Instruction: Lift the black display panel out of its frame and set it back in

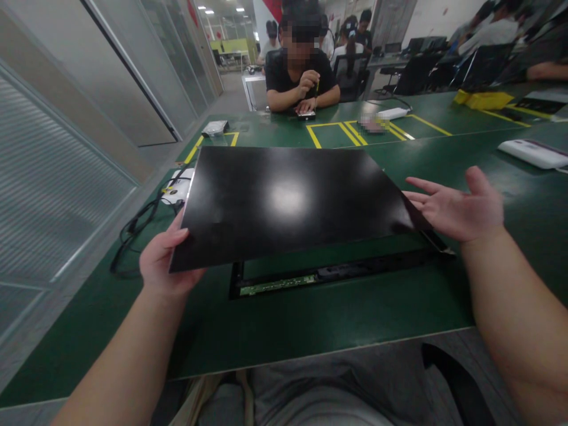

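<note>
A large glossy black panel (284,204) is tilted up over a black frame (337,273) lying on the green table (310,319). A green circuit strip shows along the frame's near edge. My left hand (165,260) grips the panel's near left corner, thumb on top. At the panel's right edge my right hand (455,207) is spread, palm up, fingers reaching toward or just under the edge; contact is hidden.
Black cables (137,228) and a white device (180,188) lie left of the panel. A white box (535,152) sits at the right. Across the table a person in black (299,77) handles small items. Yellow tape marks the far table.
</note>
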`<action>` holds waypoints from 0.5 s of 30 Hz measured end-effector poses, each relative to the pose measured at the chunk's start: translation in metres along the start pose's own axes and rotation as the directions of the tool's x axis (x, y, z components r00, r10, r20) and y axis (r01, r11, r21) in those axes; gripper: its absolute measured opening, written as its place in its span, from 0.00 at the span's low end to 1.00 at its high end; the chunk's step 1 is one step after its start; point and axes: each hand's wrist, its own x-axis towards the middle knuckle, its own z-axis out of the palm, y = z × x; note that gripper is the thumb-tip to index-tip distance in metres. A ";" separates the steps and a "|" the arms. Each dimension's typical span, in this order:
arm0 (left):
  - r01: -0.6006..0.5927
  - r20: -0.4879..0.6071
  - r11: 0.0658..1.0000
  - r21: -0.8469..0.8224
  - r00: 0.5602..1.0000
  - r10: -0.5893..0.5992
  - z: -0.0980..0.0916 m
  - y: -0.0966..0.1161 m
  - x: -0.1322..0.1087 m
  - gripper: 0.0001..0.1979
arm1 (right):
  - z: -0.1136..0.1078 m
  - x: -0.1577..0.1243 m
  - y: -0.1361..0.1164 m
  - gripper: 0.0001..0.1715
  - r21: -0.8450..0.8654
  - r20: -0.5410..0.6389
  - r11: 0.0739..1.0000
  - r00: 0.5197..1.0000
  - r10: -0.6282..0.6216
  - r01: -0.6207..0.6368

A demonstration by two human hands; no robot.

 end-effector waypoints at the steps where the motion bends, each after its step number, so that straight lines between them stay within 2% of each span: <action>1: 0.007 0.034 1.000 -0.024 0.999 -0.007 0.000 -0.001 0.000 0.32 | -0.001 0.000 0.000 0.50 -0.028 0.021 1.000 1.000 0.006 -0.006; 5: 0.043 0.140 0.997 -0.060 0.990 -0.034 -0.002 -0.003 0.000 0.33 | -0.001 -0.003 0.001 0.45 -0.154 0.032 0.988 0.999 0.020 -0.015; 15: 0.041 0.217 0.998 -0.054 0.976 -0.028 0.001 -0.006 -0.004 0.30 | 0.017 -0.014 0.000 0.35 -0.298 -0.081 0.954 0.997 -0.010 -0.015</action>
